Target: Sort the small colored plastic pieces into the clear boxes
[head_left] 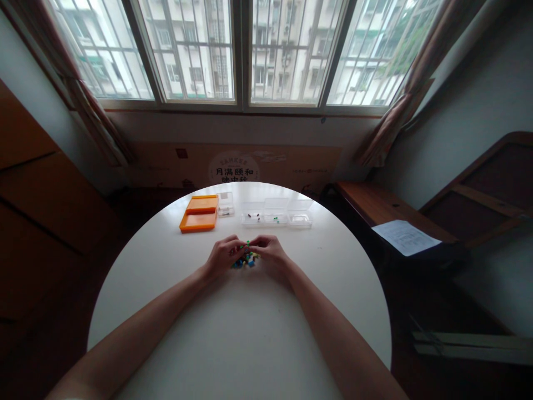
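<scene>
A pile of small coloured pieces [249, 263], blue, green, yellow and dark, lies on the white table, too small for me to tell their kind. Over its left side is my left hand [224, 253], thumb and fingers pinched together. My right hand [270, 248] comes in from the other side, also pinched, its fingertips meeting those of the left. Between the fingertips shows a small green piece [248, 242]; which hand bears it is hard to make out. My fingers hide part of the pile.
Beyond the hands stand an open orange case [197, 228], a small clear box [226, 211] and a row of open clear compartments [277, 223] with a few tiny dark and green pieces inside. The round table [200, 339] ends before the window wall. A paper sheet [405, 238] lies on a wooden bench at right.
</scene>
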Motion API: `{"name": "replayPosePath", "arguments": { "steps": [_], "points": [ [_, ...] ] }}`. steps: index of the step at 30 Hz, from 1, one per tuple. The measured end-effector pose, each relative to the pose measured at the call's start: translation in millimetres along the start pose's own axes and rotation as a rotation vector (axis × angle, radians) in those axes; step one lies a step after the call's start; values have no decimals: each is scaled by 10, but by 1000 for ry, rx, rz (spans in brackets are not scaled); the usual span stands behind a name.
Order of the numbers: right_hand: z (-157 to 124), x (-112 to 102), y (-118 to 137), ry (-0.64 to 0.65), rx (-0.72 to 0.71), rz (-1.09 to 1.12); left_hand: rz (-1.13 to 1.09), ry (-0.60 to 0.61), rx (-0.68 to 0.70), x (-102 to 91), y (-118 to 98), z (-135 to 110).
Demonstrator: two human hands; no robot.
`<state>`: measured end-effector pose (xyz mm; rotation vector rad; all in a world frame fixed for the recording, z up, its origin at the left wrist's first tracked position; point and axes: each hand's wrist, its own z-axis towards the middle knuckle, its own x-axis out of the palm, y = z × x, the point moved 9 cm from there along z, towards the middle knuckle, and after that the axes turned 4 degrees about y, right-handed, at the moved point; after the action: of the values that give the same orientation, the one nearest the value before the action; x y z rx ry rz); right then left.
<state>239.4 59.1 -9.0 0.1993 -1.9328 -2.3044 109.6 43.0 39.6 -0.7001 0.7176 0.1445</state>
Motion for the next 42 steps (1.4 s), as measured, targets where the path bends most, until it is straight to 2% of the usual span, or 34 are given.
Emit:
{"name": "replayPosePath", "arguments": {
  "steps": [42],
  "points": [
    [-24,33,95,8,-2,22,8,-16,1,-43,-67,12]
  ]
}}
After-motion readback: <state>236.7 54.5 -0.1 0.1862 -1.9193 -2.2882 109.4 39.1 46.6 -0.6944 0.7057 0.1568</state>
